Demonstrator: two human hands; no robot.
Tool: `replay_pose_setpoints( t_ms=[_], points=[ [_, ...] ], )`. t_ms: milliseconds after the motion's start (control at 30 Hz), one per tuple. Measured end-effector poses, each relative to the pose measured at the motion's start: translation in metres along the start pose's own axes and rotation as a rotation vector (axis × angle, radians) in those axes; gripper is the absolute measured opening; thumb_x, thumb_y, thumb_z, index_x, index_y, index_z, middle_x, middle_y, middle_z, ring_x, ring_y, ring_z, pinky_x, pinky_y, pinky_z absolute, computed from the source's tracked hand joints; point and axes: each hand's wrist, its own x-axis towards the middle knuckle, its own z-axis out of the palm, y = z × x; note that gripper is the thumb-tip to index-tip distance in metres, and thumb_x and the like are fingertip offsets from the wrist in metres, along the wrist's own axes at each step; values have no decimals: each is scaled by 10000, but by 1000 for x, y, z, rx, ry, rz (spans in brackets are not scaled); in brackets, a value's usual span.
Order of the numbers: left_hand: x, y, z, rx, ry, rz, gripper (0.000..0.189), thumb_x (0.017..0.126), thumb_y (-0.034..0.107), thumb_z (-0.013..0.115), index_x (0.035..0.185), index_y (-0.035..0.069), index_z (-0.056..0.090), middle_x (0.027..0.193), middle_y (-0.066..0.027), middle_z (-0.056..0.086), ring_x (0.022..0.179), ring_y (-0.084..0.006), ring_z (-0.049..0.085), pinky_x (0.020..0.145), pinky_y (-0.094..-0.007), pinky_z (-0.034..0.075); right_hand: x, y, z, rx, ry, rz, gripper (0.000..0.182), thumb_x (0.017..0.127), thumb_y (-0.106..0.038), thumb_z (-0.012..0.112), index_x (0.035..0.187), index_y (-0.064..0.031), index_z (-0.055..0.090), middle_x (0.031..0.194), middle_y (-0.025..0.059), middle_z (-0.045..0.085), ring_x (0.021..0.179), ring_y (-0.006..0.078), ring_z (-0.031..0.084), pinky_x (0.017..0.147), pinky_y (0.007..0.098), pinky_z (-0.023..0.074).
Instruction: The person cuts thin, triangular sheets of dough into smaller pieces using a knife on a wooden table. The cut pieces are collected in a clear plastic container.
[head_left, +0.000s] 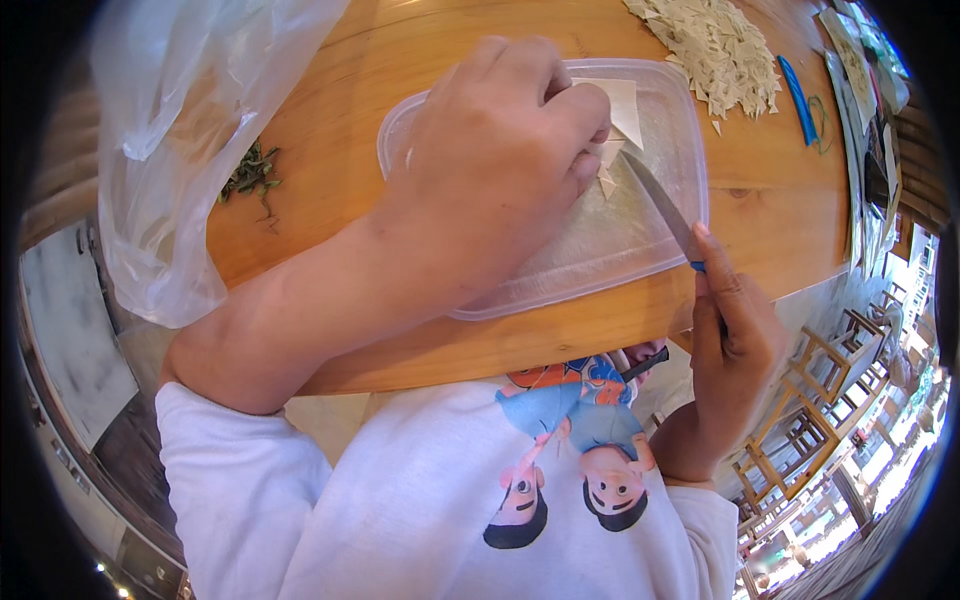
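Note:
A translucent plastic lid lies on the wooden table, resembling a shallow tray with a raised rim. My left hand is over it, fingers curled down at a pale, thin flat sheet. The palm side and most fingertips are hidden, so whether they pinch or only press cannot be told. Small cut triangles lie on the lid just below those fingers. My right hand grips a knife by its blue handle, index finger along the blade's base. The blade's tip reaches the cut pieces beside my left fingers.
A heap of pale cut pieces covers the table's far right. Beside it lie a slim blue object and green string. Dried leaves and a clear plastic bag are at left. Wooden chairs stand beyond the right side.

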Motion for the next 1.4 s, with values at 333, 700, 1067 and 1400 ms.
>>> replay_pose_setpoints(
  t_ms=[333,700,1067,1400],
  points=[
    [1,-3,-9,-94,-83,4,166,833,43,754,988,49,694,1007,-142,599,994,-339,584,881,-421,469,-14,-3,-2,-21,-37,-77,614,764,13,752,1347,-177,732,670,63,449,553,205,475,536,353,402],
    [0,-1,-12,-56,-75,47,148,843,75,765,968,43,692,998,-135,600,987,-333,577,876,-416,465,-11,-10,2,-18,11,18,572,830,60,685,1354,-165,724,669,79,446,554,195,474,545,359,414],
    [-10,1,-25,-71,-140,44,260,803,7,760,1052,72,731,1039,-135,601,964,-320,588,817,-403,496,-8,-19,4,16,30,-8,624,806,102,672,1371,-160,713,669,78,449,557,198,470,545,357,418],
    [-14,2,-26,8,-163,104,341,784,-13,746,1102,107,774,1083,-114,589,932,-283,570,776,-391,509,-1,-23,5,-8,-29,-3,636,797,107,679,1374,-158,712,666,76,430,557,201,473,549,359,424]
  ],
)
